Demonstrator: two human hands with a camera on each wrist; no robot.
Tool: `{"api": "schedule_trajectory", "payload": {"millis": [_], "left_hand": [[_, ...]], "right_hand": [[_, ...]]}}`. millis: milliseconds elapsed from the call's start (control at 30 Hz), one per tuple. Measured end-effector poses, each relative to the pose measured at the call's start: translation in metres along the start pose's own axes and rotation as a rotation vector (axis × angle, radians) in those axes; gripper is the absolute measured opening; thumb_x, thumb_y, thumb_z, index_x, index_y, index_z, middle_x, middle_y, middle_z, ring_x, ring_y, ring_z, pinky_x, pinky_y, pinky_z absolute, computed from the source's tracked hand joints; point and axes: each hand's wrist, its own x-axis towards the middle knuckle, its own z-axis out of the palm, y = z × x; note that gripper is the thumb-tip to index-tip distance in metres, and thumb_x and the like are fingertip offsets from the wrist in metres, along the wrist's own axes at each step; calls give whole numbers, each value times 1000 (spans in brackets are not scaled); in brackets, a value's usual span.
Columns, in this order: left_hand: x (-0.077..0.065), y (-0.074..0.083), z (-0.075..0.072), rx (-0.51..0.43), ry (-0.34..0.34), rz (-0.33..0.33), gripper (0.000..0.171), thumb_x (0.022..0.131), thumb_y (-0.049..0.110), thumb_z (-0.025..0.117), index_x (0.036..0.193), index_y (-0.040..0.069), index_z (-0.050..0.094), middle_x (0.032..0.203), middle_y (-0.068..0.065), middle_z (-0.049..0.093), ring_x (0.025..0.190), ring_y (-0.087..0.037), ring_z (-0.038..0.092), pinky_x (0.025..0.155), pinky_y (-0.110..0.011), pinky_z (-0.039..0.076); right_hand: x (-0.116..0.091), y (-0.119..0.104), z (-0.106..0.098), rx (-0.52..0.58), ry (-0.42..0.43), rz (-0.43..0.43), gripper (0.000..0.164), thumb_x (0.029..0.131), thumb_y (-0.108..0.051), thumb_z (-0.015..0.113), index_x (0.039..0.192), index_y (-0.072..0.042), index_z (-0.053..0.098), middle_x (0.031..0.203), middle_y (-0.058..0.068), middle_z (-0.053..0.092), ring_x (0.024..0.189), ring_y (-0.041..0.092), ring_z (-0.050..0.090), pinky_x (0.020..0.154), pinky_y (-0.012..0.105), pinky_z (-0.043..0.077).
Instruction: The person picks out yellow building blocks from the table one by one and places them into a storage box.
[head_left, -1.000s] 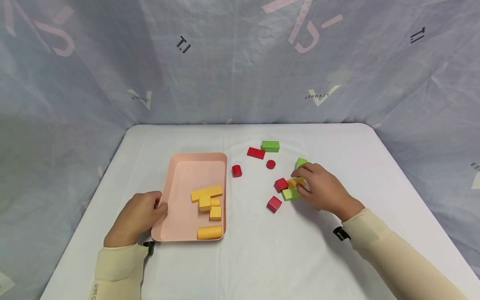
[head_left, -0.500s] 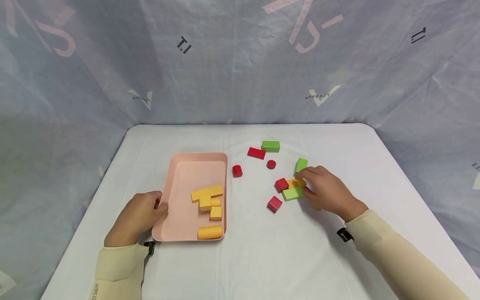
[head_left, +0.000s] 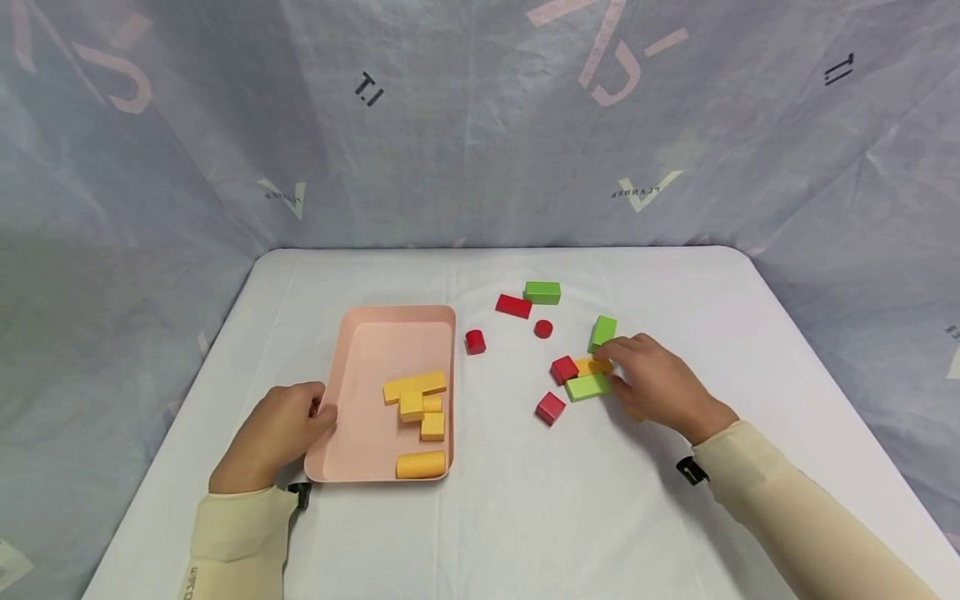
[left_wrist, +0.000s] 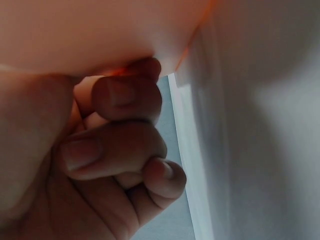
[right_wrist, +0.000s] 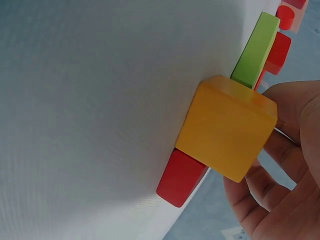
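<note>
At the left of the head view my left hand (head_left: pixel 273 433) grips the left rim of the pink tray (head_left: pixel 367 433). In the left wrist view its fingers (left_wrist: pixel 117 147) curl beneath the tray's edge. My right hand (head_left: pixel 660 383) pinches the right end of a flat yellow block (head_left: pixel 588 367), thumb on the near side and fingers on the far side. That block lies between a green block (head_left: pixel 587 387), a red cube (head_left: pixel 564 370) and another green block (head_left: pixel 602 332). A yellow cube (right_wrist: pixel 227 130) sits under the right palm, mostly hidden from the head.
Several yellow blocks (head_left: pixel 420 465) lie in the tray's right half. On the white table (head_left: pixel 510 517) rest a red cube (head_left: pixel 550 408), a red cylinder (head_left: pixel 475 342), a red disc (head_left: pixel 543 329), a flat red block (head_left: pixel 513 306) and a green block (head_left: pixel 542 292).
My right hand has shifted slightly right and nearer, its thumb and fingers drawing closer around the yellow block's end. The left hand and tray have not moved.
</note>
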Motion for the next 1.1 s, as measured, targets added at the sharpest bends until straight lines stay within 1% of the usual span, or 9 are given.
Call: {"api": "schedule_trajectory", "payload": {"millis": [200, 467, 633, 767, 933, 1100], "left_hand": [[1, -1, 0, 0, 1, 0, 23, 83, 13, 54, 62, 15, 45, 52, 2, 37, 45, -14, 37, 42, -30, 30], [0, 0, -1, -2, 0, 2, 23, 84, 13, 54, 63, 14, 45, 52, 2, 36, 45, -14, 36, 42, -30, 30], [-1, 1, -1, -16, -11, -8, 24, 85, 13, 55, 63, 14, 45, 52, 2, 37, 45, -14, 36, 42, -30, 31], [-1, 1, 0, -15, -16, -12, 23, 84, 13, 55, 63, 15, 45, 52, 2, 37, 46, -14, 37, 43, -30, 31], [-1, 1, 0, -11, -5, -13, 22, 83, 13, 55, 63, 15, 45, 52, 2, 37, 46, -14, 36, 42, -31, 30], [-1, 0, 0, -8, 6, 3, 23, 83, 13, 54, 62, 15, 45, 52, 3, 36, 46, -14, 35, 42, -30, 30]], "right_hand": [[2, -1, 1, 2, -11, 15, 42, 75, -13, 78, 113, -21, 61, 109, -5, 60, 100, 12, 44, 84, 42, 50], [3, -2, 4, 8, -27, 28, 48, 73, -14, 80, 115, -22, 61, 109, -6, 58, 100, 12, 44, 83, 40, 51], [3, -2, 7, -20, -45, 22, 49, 72, -15, 81, 116, -23, 60, 111, -5, 56, 101, 13, 44, 83, 40, 51], [3, -2, 9, -38, -35, 4, 48, 72, -18, 82, 115, -21, 61, 111, -3, 57, 98, 14, 46, 81, 39, 52], [4, -3, 9, -44, -13, -17, 48, 71, -20, 83, 114, -19, 61, 109, -2, 57, 94, 13, 45, 78, 37, 52], [4, -2, 12, -50, -5, -21, 50, 71, -23, 83, 116, -18, 61, 108, -1, 55, 94, 14, 46, 78, 38, 53]]}}
